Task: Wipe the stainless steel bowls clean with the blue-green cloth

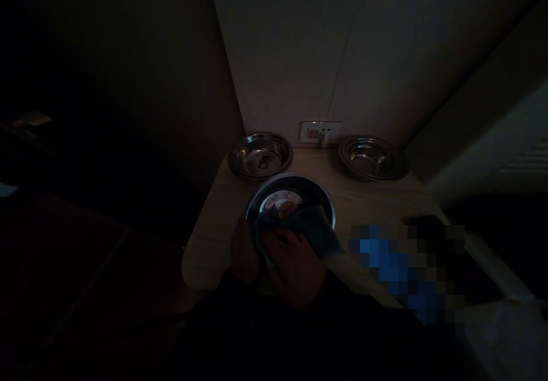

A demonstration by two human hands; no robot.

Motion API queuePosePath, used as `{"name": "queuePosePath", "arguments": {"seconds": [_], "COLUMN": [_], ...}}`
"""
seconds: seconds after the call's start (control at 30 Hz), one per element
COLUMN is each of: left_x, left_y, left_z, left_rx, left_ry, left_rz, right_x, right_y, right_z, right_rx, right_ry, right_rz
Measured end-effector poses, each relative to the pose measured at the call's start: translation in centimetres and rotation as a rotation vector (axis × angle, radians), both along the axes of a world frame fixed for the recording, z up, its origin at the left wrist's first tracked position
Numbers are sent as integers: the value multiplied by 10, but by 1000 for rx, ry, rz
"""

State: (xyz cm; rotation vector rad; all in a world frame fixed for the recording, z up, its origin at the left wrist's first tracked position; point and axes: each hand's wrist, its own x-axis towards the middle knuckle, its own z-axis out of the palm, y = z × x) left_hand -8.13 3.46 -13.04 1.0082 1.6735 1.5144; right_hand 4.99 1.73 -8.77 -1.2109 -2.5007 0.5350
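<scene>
A round metal basin (314,185) is at the middle of the wooden table, tilted or flat I cannot tell, with a label on its inner bottom. At its near left edge my left hand (245,249) grips the rim, its fingers partly hidden. My right hand (295,261) presses a teal cloth (319,229) against the near inside of the basin, fingers bent over the fabric. Part of the cloth hangs over the basin's right rim.
Shallow metal basins (246,152) stand at the table's back left, and a nested stack of metal bowls (355,164) at the back right. A wall socket (306,132) with a plug is behind them. A blurred blue item (385,264) and a dark object lie on the right.
</scene>
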Motion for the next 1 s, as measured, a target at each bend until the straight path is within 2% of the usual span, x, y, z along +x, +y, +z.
{"name": "queuePosePath", "arguments": {"seconds": [0.17, 0.3, 0.4, 0.53, 0.63, 0.73, 0.87, 0.93, 1.0], "left_x": [-2, 3, 5, 1, -4, -5, 0, 2, 0], "left_y": [0, -1, -1, 2, 3, 1, -1, -1, -1], "left_z": [1, 12, 18, 11, 2, 1, 12, 13, 8], "left_rx": [-65, -50, -56, -79, -60, -45, -26, -26, -38], "left_ry": [151, 182, 195, 222, 351, 421, 365, 348, 361], "left_rz": [131, 64, 51, 36, 144, 165, 39, 25, 80], "right_x": [-5, 15, 21, 0, -13, 0, 26, 23, 8], "right_y": [6, -2, -4, 6, 15, 14, 2, 1, 5], "right_z": [0, 4, 5, 3, 5, 10, 14, 14, 13], "right_rx": [27, 20, 29, 54, 19, -29, -55, -56, -46], "right_ry": [-1, -155, -185, -59, -9, -83, -222, -209, -132], "right_rz": [-10, 14, 51, 33, 17, 35, 69, 64, 48]}}
